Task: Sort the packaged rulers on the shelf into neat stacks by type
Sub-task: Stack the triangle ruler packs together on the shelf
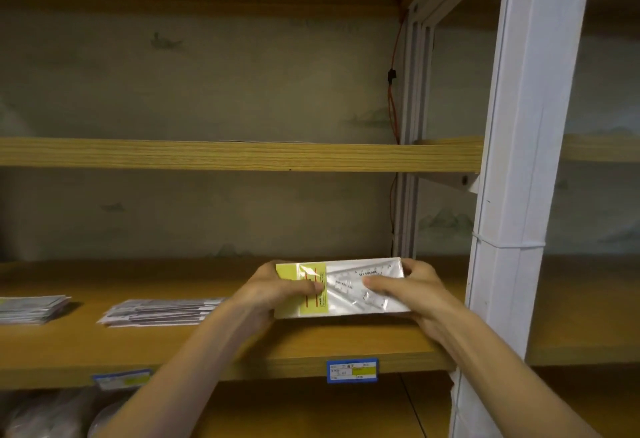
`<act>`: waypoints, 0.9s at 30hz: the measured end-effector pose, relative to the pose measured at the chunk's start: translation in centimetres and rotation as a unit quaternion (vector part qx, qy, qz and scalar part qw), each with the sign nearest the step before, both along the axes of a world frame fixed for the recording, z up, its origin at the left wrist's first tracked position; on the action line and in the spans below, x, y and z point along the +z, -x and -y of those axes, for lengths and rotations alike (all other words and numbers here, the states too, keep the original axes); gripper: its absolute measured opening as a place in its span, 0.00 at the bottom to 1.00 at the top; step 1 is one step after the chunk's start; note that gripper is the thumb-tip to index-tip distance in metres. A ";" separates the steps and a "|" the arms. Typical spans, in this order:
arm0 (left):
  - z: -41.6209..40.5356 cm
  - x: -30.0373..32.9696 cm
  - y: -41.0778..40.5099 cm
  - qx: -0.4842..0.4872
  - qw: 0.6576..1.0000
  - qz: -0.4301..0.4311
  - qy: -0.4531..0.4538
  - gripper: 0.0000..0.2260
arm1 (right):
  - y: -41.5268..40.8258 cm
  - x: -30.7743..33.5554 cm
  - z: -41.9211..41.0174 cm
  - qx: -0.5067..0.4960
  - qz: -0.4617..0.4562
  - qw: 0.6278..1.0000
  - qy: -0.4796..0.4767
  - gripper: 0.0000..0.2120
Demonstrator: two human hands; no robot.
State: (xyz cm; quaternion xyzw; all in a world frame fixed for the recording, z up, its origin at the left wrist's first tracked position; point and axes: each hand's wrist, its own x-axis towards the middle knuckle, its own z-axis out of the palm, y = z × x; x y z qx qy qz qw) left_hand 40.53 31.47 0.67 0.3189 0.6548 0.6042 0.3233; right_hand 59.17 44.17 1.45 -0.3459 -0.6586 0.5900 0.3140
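A stack of clear set-square packs [349, 293] with a yellow label at the left end is held tilted over the wooden shelf [242, 344]. My left hand [277, 295] grips its left end, thumb on top of the yellow label. My right hand [412, 293] grips its right end, thumb lying across the clear plastic. To the left on the same shelf lies a flat stack of long ruler packs [159, 313]. Another stack of packs [31, 309] sits at the far left edge of the view.
A white upright post [509, 195] stands just right of my right hand. A blue price tag [352, 370] and a second tag [121, 379] hang on the shelf's front edge. An upper shelf board [239, 155] runs above. Bagged goods [52, 413] lie below.
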 end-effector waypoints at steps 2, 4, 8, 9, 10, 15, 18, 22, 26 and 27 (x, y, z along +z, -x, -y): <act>0.0 0.3 0.0 -0.003 1.000 0.010 0.010 0.24 | 0.3 0.9 0.3 0.001 -0.001 0.997 0.071 0.21; 0.1 0.5 0.0 -0.002 1.000 0.014 0.028 0.24 | 0.4 1.5 0.4 0.007 -0.003 0.991 0.131 0.21; 0.3 0.3 0.5 0.009 0.991 -0.117 0.070 0.34 | 0.4 1.5 0.4 0.004 0.018 0.986 0.167 0.22; 0.3 0.2 0.5 0.007 0.985 -0.159 0.065 0.35 | 0.3 1.5 0.4 0.000 0.022 0.985 0.171 0.22; 0.4 0.1 0.4 0.002 0.979 -0.198 0.053 0.37 | 0.3 1.5 0.4 -0.004 0.025 0.984 0.175 0.22; 0.0 0.0 -0.2 -0.080 0.921 -0.375 0.069 0.42 | 0.1 1.6 0.4 -0.010 0.045 0.981 0.189 0.18; -0.5 0.0 -0.7 -0.123 0.869 -0.460 0.135 0.45 | 0.2 1.8 0.6 -0.010 0.071 0.980 0.184 0.17; -1.6 0.1 -0.9 -0.164 0.839 -0.485 0.187 0.47 | 0.5 2.0 0.6 -0.005 0.095 0.980 0.173 0.16; -2.5 0.1 -0.9 -0.181 0.834 -0.472 0.223 0.45 | 0.6 1.8 0.2 0.001 0.126 0.980 0.155 0.17; -2.7 0.2 -1.0 -0.184 0.834 -0.469 0.225 0.44 | 0.6 1.8 0.1 0.004 0.135 0.979 0.150 0.17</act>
